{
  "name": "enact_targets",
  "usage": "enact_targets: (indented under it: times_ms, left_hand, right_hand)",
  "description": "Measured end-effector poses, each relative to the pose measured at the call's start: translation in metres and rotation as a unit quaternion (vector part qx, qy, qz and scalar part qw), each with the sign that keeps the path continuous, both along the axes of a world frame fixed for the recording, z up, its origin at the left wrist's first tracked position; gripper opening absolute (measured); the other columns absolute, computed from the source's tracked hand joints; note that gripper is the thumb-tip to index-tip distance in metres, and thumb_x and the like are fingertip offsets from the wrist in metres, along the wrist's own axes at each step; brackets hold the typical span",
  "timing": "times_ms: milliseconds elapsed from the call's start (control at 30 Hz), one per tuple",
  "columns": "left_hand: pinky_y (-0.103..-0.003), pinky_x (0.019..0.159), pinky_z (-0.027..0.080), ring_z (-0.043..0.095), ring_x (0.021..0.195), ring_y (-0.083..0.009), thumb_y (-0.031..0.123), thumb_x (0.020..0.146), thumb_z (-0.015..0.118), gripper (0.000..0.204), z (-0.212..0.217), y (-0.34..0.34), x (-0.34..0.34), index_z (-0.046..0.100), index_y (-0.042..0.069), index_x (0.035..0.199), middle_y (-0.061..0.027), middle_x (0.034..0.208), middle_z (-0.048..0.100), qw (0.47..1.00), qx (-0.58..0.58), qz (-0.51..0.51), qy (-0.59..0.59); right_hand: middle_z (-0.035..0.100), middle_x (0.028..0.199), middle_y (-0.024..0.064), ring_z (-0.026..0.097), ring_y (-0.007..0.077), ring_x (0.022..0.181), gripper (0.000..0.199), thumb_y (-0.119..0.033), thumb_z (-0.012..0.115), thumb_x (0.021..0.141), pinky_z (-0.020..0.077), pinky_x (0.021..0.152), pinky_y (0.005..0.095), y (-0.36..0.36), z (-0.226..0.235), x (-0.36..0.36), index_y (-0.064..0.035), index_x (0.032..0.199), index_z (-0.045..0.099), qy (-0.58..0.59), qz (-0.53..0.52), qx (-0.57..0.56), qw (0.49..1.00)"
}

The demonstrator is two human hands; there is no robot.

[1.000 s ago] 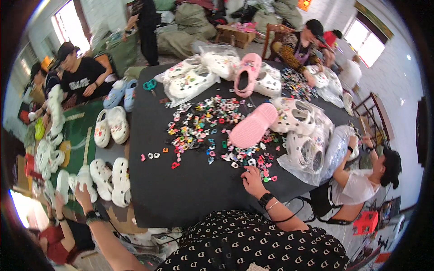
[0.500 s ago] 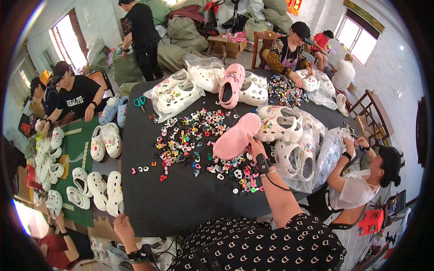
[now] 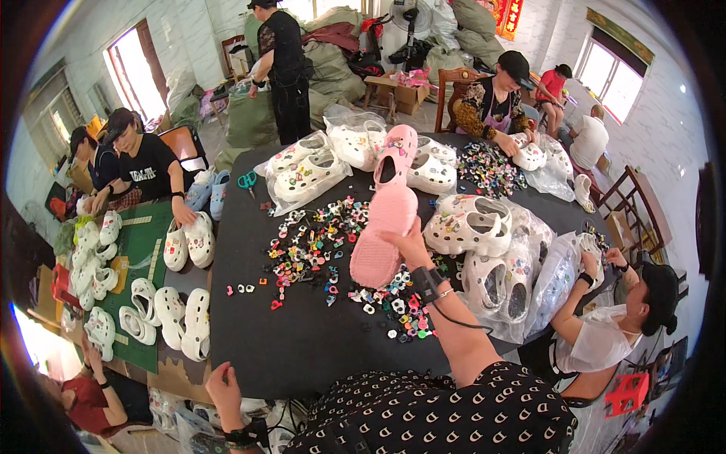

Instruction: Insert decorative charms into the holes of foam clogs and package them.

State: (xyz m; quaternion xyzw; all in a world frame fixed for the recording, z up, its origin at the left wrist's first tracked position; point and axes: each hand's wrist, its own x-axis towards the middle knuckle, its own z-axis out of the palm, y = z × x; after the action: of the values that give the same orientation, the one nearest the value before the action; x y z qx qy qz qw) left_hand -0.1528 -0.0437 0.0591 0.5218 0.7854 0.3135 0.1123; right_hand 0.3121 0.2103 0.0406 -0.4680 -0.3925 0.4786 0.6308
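Observation:
My right hand (image 3: 408,246) grips a pink clog (image 3: 384,233) by its edge, with the textured sole facing up. It is above a scattered heap of small colourful shoe charms (image 3: 314,242). Just beyond it stands a second pink clog (image 3: 395,155) with charms on its upper; the held clog overlaps its near end. My left hand (image 3: 224,390) is at the table's near left edge, fingers loosely bent and apart, nothing visible in it. White clogs with charms (image 3: 469,225), some in clear plastic bags, lie right of my right hand.
Teal-handled scissors (image 3: 246,181) lie on the black table (image 3: 265,340) at far left. Bagged white clogs (image 3: 306,170) stand along its far side. A green mat (image 3: 140,261) with more clogs is at left. Co-workers sit or stand around, one touching white clogs (image 3: 200,238).
The held pink clog has turned more upright and shifted slightly left. My left hand has moved a little right and down. A co-worker at left now reaches to the white clogs.

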Motion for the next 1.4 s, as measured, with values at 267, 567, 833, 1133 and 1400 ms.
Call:
enact_targets:
  times_ms: [267,567,833,1133,1400]
  left_hand:
    - [-0.037,0.072,0.051,0.066,0.078,-0.0295,0.008,0.084,0.064,0.019,0.012,0.028,0.028,0.068,-0.002,0.099,-0.0177,0.086,0.068,0.997,0.018,-0.079,-0.020]
    - [-0.030,0.082,0.050,0.064,0.094,-0.0191,0.026,0.094,0.060,0.044,-0.004,0.055,0.052,0.052,0.001,0.129,-0.0132,0.108,0.066,0.952,-0.052,-0.166,-0.253]
    - [-0.045,0.108,0.037,0.046,0.128,-0.0294,0.061,0.095,0.032,0.073,0.055,0.055,0.092,0.024,0.012,0.148,-0.0131,0.145,0.040,0.608,-0.002,-0.207,-0.767]
    - [-0.033,0.092,0.050,0.058,0.112,-0.0220,0.002,0.087,0.062,0.080,-0.027,0.047,0.023,0.014,0.005,0.150,-0.0157,0.132,0.052,0.722,0.009,-0.075,-0.688]
    - [-0.038,0.104,0.038,0.040,0.130,-0.0261,0.015,0.079,0.072,0.083,-0.071,0.047,-0.030,0.028,0.013,0.149,-0.0190,0.143,0.039,0.903,-0.081,-0.088,-0.414]
  right_hand:
    - [0.045,0.116,0.0166,0.039,0.0356,0.112,0.089,-0.030,0.085,0.057,0.0337,0.098,0.0480,0.014,0.112,-0.014,-0.0045,0.130,0.040,-0.464,-0.178,0.283,0.820]
    - [0.042,0.117,0.0135,0.043,0.0298,0.111,0.090,-0.023,0.090,0.058,0.0390,0.095,0.0403,-0.025,0.204,-0.063,-0.0038,0.129,0.038,-0.310,-0.089,0.376,0.869]
    - [0.041,0.122,0.0141,0.039,0.0363,0.120,0.071,-0.021,0.089,0.059,0.0344,0.100,0.0495,-0.087,0.191,-0.130,-0.0198,0.122,0.056,-0.352,0.067,0.580,0.731]
    - [0.048,0.119,0.0051,0.043,0.0280,0.122,0.044,-0.013,0.076,0.069,0.0304,0.105,0.0539,-0.122,0.097,-0.152,-0.0330,0.105,0.064,-0.364,0.214,0.591,0.688]
    - [0.037,0.143,0.0114,0.036,0.0314,0.132,0.051,-0.012,0.057,0.084,0.0287,0.107,0.0527,-0.145,-0.049,-0.126,-0.0372,0.128,0.051,-0.593,0.398,0.467,0.520]
